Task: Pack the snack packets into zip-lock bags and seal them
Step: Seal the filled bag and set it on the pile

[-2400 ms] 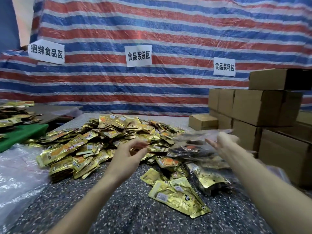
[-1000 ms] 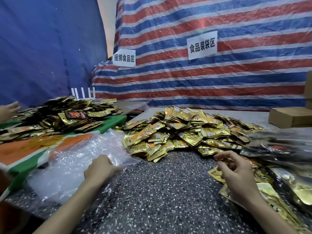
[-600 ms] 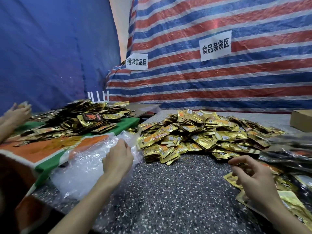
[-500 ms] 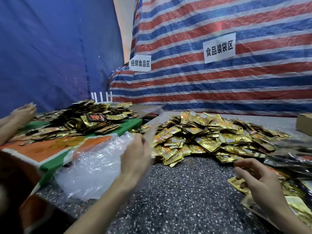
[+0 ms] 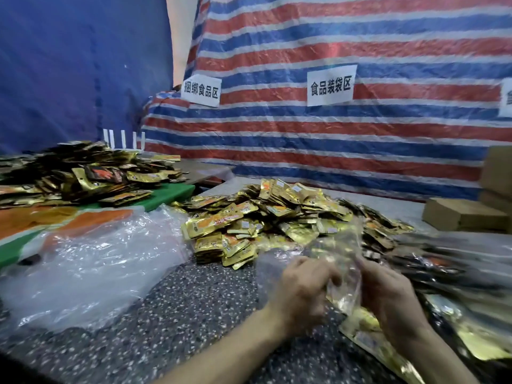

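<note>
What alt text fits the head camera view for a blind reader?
The left hand and right hand hold a clear plastic zip-lock bag over a dark speckled table, in front of a heap of gold foil snack packets.

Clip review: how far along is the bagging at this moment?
Done: some filled bags seem to lie at the right, blurred. In hand: left hand and right hand grip one clear zip-lock bag between them; its contents are unclear. To do: a large pile of loose snack packets on the table and a heap of empty bags at the left.
</note>
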Motion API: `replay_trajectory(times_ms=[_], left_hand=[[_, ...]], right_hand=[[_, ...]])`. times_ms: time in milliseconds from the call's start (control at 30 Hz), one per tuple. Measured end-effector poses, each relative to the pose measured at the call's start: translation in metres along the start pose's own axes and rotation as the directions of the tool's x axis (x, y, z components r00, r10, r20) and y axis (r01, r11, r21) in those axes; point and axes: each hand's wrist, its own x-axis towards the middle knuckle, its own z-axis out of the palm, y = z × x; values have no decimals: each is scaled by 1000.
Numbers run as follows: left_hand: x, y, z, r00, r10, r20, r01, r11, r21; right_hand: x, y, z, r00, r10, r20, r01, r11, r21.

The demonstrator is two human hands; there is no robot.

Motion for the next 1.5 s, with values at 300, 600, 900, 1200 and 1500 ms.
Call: replay_trajectory(times_ms=[300,600,900,1200,1500], left_hand=[[-14,3,-17,882,-316,350,418,867,-270],[-10,10,-21,762,-448,467,647,551,-527],[-10,11,-17,760,-486,432,650,554,-521],[-12,6,-16,768,-526,365,636,563,-528],[-9,11,-20,823,-456,339,568,642,-515]], right_hand=[[-5,-2,0,989,135,54,-132,990,-57],[-10,2,4,960,202,194,-192,979,-67],[-10,7,4,961,221,166,-221,975,-23],[-10,2,2,933,279,225,-263,960,-100],[-12,5,6,898,296,326,-289,955,-70]])
